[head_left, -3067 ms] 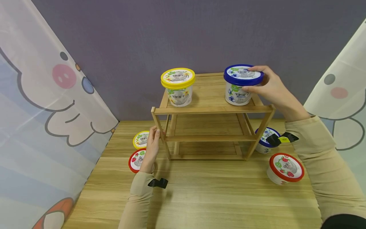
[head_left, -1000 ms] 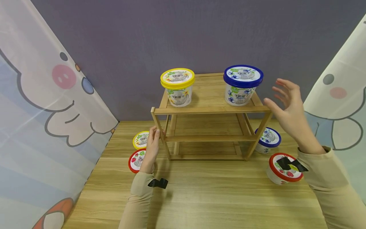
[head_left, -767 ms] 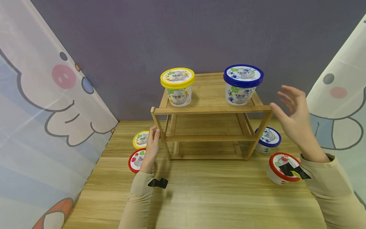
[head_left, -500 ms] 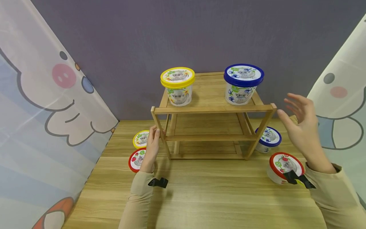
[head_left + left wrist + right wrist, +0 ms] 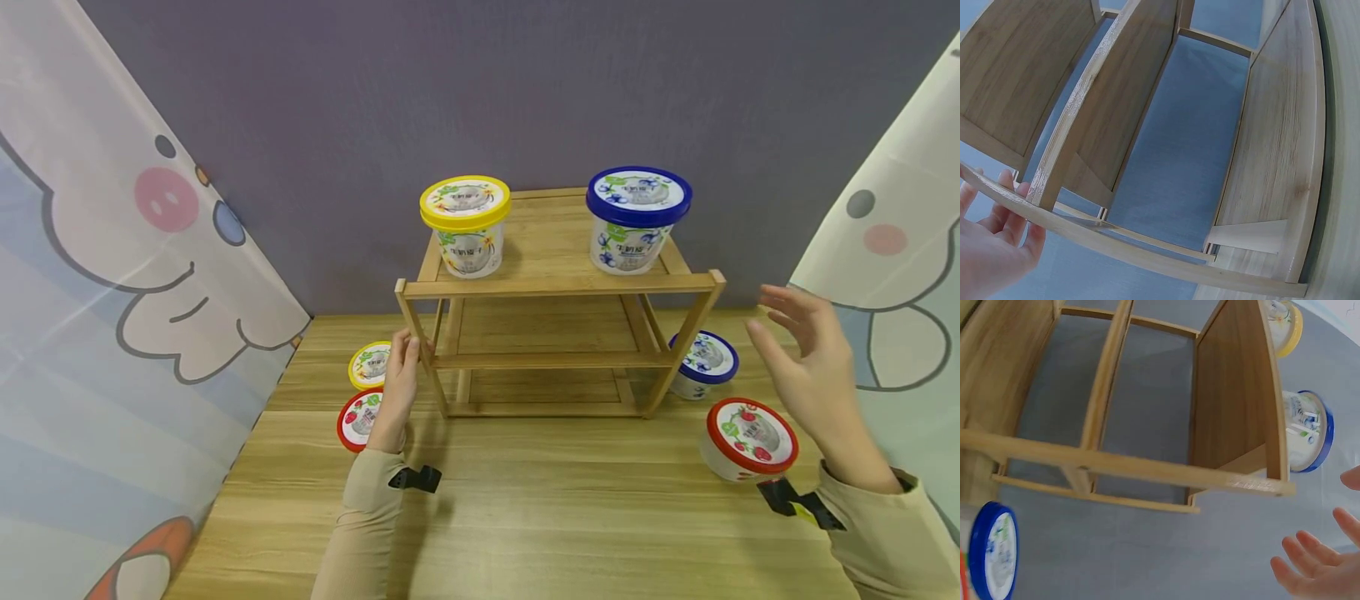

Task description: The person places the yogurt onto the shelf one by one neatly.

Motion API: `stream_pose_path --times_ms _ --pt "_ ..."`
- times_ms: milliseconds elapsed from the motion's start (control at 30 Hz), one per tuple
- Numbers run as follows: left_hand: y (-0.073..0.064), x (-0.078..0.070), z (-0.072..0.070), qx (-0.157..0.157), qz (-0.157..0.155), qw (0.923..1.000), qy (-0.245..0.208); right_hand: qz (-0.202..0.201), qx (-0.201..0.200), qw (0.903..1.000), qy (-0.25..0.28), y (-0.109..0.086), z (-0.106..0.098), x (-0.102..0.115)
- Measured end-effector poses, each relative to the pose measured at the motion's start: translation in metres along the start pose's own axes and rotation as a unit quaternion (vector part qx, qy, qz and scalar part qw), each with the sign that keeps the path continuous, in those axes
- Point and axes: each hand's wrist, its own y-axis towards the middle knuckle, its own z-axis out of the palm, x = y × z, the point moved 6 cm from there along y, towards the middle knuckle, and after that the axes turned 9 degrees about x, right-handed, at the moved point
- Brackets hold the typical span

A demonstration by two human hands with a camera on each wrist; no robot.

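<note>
A three-tier wooden shelf [image 5: 558, 287] stands on the table. My left hand [image 5: 400, 375] holds its left front post; in the left wrist view the fingers [image 5: 1013, 228] wrap that post beside the middle tier. On the top tier sit a yellow-lidded tub [image 5: 468, 225] at the left and a blue-lidded tub [image 5: 636, 221] at the right. My right hand [image 5: 813, 367] hangs in the air right of the shelf, fingers loosely spread and holding nothing. Below and left of it, a red-lidded tub [image 5: 752, 437] and a second blue-lidded tub [image 5: 703, 365] stand on the table.
Left of the shelf, another yellow-lidded tub [image 5: 370, 365] and a red-lidded tub [image 5: 360, 421] stand on the table [image 5: 555, 508], partly hidden by my left hand. A grey wall [image 5: 525, 92] rises behind, with cartoon-printed curtains [image 5: 97, 275] on both sides.
My right hand has let go of the blue-lidded tub on the top tier and moved right and down, away from the shelf. My left hand has stayed at the post.
</note>
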Motion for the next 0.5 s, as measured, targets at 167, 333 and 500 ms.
stream_pose_path --times_ms 167,333,500 --pt "-0.002 -0.010 0.003 0.003 -0.003 1.0000 -0.008 0.021 0.004 0.9996 -0.018 -0.011 -0.003 -0.011" --pt "-0.004 -0.019 0.007 0.002 -0.009 0.9999 0.006 0.062 0.023 0.9971 -0.038 -0.025 -0.007 -0.027" --pt "-0.003 -0.009 0.003 0.002 -0.015 0.9999 -0.002 0.103 0.050 0.9916 -0.061 -0.038 -0.009 -0.040"
